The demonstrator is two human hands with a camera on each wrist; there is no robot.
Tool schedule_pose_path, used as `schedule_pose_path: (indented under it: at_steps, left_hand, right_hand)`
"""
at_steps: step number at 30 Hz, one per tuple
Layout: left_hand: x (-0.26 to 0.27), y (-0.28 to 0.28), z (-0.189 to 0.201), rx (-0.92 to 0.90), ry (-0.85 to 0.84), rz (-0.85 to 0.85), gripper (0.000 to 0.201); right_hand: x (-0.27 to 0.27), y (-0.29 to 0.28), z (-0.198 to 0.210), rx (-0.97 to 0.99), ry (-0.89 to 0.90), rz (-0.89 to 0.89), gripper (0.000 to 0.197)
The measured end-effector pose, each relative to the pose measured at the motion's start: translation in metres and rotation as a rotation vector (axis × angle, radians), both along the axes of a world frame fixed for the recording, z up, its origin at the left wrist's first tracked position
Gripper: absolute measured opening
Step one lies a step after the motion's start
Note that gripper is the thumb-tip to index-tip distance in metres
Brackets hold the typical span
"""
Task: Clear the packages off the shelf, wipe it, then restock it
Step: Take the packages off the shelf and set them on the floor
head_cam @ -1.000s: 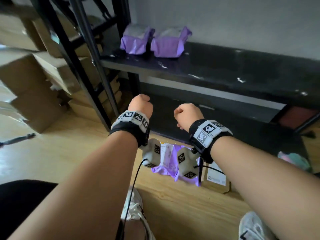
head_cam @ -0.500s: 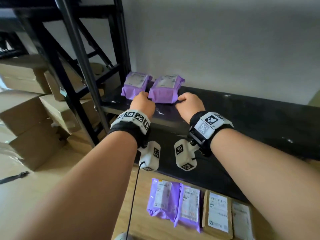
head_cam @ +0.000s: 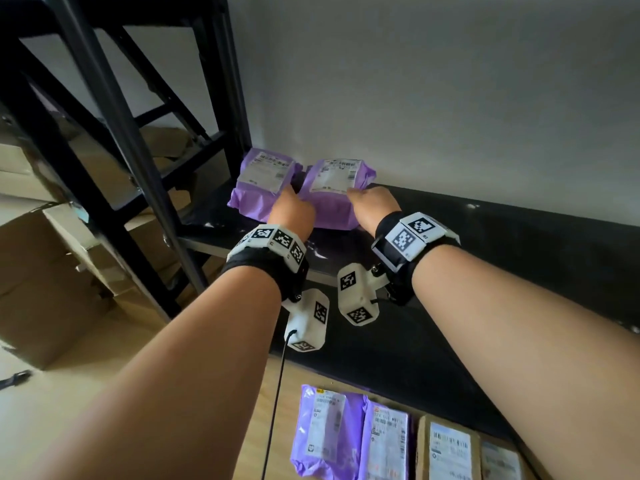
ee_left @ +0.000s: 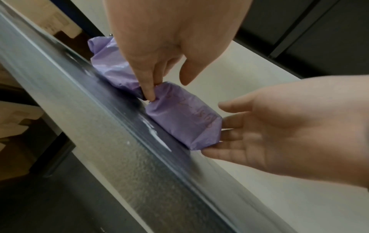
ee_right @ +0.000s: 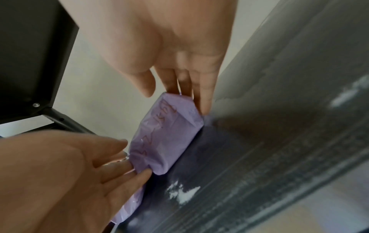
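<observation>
Two purple mailer packages lie side by side at the left end of the black shelf (head_cam: 502, 244). Both my hands are at the right package (head_cam: 334, 202). My left hand (head_cam: 291, 211) has its straight fingers in the gap between the right package and the left package (head_cam: 259, 181). The left wrist view shows its fingertip (ee_left: 148, 93) touching the right package's (ee_left: 183, 116) near end. My right hand (head_cam: 374, 202) presses straight fingers (ee_right: 203, 97) against the other end of that package (ee_right: 167, 135). Neither hand curls round it.
On the wooden floor below lie two more purple packages (head_cam: 329, 434) and a brown cardboard parcel (head_cam: 446, 452) in a row. Black shelf uprights (head_cam: 114, 126) stand at the left, with stacked cardboard boxes (head_cam: 52, 271) behind them. A grey wall backs the shelf.
Both hands rose from floor height to the shelf, went from loose fists to straight fingers, and now touch the two ends of the right purple package.
</observation>
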State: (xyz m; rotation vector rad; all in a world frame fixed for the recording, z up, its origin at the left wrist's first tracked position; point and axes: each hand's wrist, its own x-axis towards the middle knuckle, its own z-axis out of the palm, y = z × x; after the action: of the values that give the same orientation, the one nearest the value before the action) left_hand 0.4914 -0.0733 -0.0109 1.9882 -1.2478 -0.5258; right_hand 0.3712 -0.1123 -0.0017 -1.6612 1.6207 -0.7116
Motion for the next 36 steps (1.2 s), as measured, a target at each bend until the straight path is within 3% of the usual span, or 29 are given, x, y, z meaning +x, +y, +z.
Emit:
schedule_pose_path:
  at_steps: [4,15,18,24,28,36]
  left_hand:
    - [0.004,-0.006,-0.006,-0.038,-0.013,0.016,0.033]
    - [0.013,0.034,0.019,-0.142,0.207,0.193,0.031]
    - [0.023,0.065,0.018,-0.185,0.193,0.212,0.024]
    - [0.046,0.132,0.006,-0.180,0.228,0.264,0.013]
    - [0.061,0.169,-0.021,-0.149,0.352,0.322,0.027]
    - [0.078,0.210,-0.087,0.049,0.306,0.392,0.033]
  right_hand:
    - [0.004,-0.001,-0.001,-0.016,-0.030,0.000,0.042]
    - [0.003,0.054,0.022,-0.230,-0.029,0.063,0.012]
    - [0.011,0.079,0.022,-0.238,-0.081,0.079,0.020]
    - [0.032,0.134,0.002,-0.177,-0.150,0.157,0.036]
    - [0.051,0.174,-0.022,-0.178,-0.090,0.235,0.042]
    - [0.069,0.203,-0.096,-0.049,0.020,0.298,0.043]
